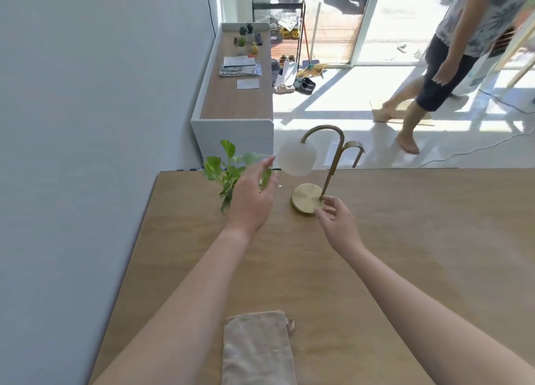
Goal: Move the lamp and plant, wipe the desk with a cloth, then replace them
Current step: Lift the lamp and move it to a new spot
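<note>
Both hands hover near the desk's [419,239] far edge, seemingly at the clearing step: left hand [252,199] spread wide before the plant [223,170], holding nothing; right hand [335,219] loosely open beside the lamp [307,199] base. Next, each must close and lift. The cloth [257,350] lies folded nearest the body.

Home, prob. living rm by the entry: shoes [304,84] & a broom [312,48] beside the sliding glass door [405,22], shoe rack [278,5], low wood-top cabinet [231,103] w/ small potted plants [246,35] & mail [240,66], a person in shorts [440,80] on the sunlit tile floor [333,100].
</note>
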Available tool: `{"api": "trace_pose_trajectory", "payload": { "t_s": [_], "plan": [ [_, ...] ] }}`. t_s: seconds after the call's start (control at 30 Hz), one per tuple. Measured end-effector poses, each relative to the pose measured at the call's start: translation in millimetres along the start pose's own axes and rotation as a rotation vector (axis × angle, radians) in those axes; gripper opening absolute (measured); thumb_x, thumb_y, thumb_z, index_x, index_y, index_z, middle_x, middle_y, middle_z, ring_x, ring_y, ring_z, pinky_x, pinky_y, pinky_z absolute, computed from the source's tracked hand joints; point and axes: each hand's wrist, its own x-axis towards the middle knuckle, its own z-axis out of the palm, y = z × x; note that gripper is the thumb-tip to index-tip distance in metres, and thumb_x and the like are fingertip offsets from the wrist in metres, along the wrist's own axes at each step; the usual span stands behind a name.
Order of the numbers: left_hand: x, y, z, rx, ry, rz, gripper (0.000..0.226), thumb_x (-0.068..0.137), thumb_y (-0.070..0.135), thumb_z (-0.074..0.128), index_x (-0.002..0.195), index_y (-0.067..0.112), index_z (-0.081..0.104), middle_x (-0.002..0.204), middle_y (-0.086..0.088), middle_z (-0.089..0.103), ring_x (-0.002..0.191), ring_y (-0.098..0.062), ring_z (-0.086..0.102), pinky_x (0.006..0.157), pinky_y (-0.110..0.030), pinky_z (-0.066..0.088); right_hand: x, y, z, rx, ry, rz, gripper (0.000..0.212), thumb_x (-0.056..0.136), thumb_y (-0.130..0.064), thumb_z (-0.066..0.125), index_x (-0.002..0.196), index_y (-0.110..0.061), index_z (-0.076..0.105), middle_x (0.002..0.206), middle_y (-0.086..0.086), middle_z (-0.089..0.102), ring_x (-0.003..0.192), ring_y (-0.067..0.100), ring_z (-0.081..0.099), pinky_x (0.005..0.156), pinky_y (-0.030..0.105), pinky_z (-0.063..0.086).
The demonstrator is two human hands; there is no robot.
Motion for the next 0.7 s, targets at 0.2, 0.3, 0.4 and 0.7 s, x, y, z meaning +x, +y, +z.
{"api": "trace_pose_trajectory", "payload": {
  "t_s": [0.2,0.3,0.4,0.7],
  "plan": [
    [57,36,30,0.027,-0.036,0.070,0.044,0.108,0.038,0.061,0.151,0.025,0.059,0.148,0.012,0.063,0.136,-0.002,0.054,0.116,-0.033,0.046,50,-4,-9,0.042,0.007,0.051,0.064,0.102,-0.033,0.070,0.158,-0.019,0.044,0.157,0.001,0.052,0.140,0.020,0.054,0.115,0.043,0.047],
    [79,46,40,0.076,-0.063,0.104,0.045,0.107,0.038,0.062,0.150,0.024,0.060,0.148,0.010,0.064,0.136,-0.003,0.054,0.115,-0.027,0.044,71,0,-11,0.056,-0.017,0.096,0.067,0.104,-0.035,0.067,0.162,-0.020,0.038,0.162,0.002,0.046,0.143,0.022,0.052,0.112,0.040,0.046],
    [92,52,48,0.110,-0.074,0.154,0.044,0.107,0.035,0.065,0.148,0.020,0.063,0.145,0.006,0.066,0.134,-0.004,0.057,0.113,-0.022,0.043,89,8,-11,0.024,-0.029,0.105,0.064,0.105,-0.038,0.065,0.161,-0.019,0.041,0.161,0.000,0.049,0.140,0.019,0.053,0.109,0.037,0.045],
    [113,57,67,0.135,-0.010,0.236,0.029,0.100,0.032,0.075,0.125,0.019,0.079,0.115,0.008,0.080,0.102,-0.003,0.071,0.093,-0.025,0.058,109,23,-6,-0.001,-0.067,0.104,0.046,0.106,-0.038,0.064,0.147,-0.015,0.062,0.137,0.000,0.069,0.130,0.016,0.063,0.109,0.040,0.053]
  ]
}}
